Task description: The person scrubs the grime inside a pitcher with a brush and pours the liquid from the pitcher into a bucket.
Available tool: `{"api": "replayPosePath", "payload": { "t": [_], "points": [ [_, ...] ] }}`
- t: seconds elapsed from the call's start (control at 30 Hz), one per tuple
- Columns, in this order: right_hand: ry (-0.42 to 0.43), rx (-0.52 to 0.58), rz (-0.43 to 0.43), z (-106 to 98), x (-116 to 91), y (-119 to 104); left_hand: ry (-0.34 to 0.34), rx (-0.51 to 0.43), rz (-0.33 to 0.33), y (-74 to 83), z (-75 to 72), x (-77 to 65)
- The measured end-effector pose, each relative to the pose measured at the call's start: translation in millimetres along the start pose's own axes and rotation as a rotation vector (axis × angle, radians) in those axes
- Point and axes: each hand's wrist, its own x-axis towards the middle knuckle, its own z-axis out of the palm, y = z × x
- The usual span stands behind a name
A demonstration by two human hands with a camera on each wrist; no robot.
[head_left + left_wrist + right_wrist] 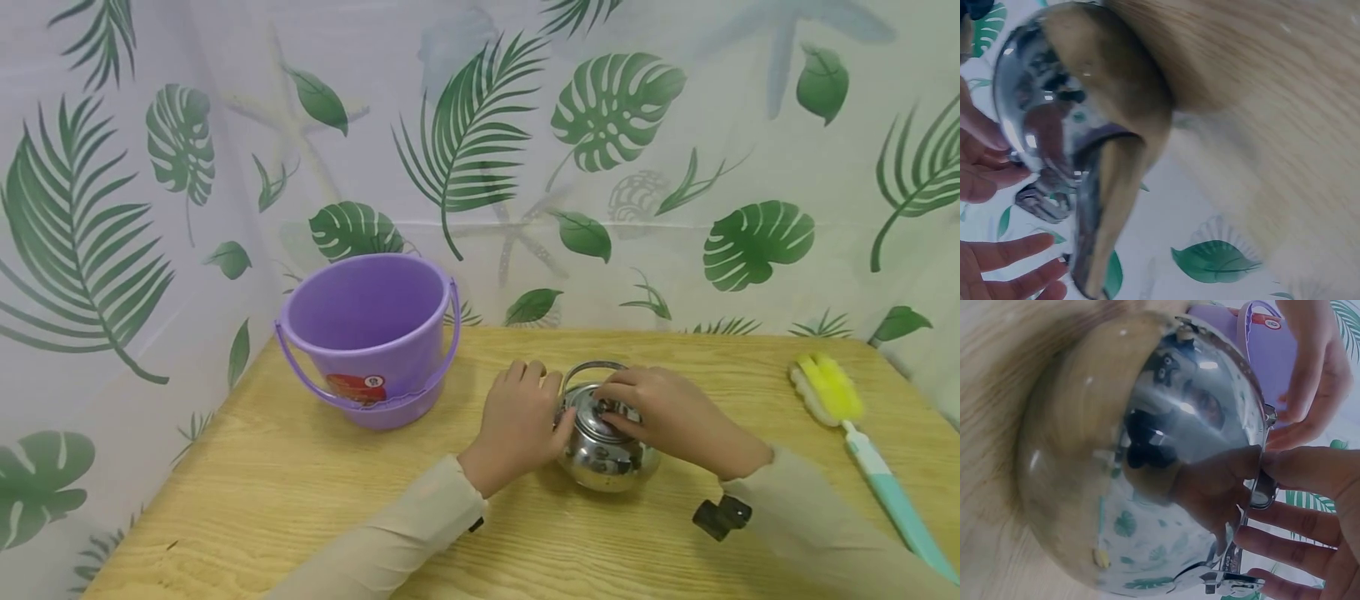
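Note:
A shiny steel kettle with its lid on stands on the table, its hoop handle rising behind the lid. My right hand reaches over from the right and pinches the lid knob between thumb and fingers. At the kettle's left side is my left hand, its thumb by the lid's edge and its fingers extended past the body. In the left wrist view the spout points toward the wall, with the left fingers loosely straight beside its tip.
Left of the kettle stands a purple bucket with its handle hanging down in front. On the right lies a brush with a yellow and white head and a teal handle. A leaf-print sheet hangs behind the wooden table.

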Motion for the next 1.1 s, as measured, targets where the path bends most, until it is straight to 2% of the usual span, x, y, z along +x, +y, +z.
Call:
{"api": "replayPosePath", "payload": {
  "t": [0.17, 0.5, 0.83, 1.1],
  "points": [
    [-0.003, -0.037, -0.006, 0, 0, -1, 0.046, 0.054, 0.013, -2.0, 13.4, 1.3],
    [-0.026, -0.057, -0.011, -2, 1, -1, -0.017, 0.027, -0.006, -0.8, 28.0, -1.4],
    [-0.048, -0.046, -0.008, -4, 3, -1, -0.104, 0.004, -0.042, 3.2, 28.5, -1.2],
    [-0.054, -0.048, -0.015, -7, 4, -2, -0.087, -0.003, -0.038, 3.0, 31.4, -1.7]
  ]
}}
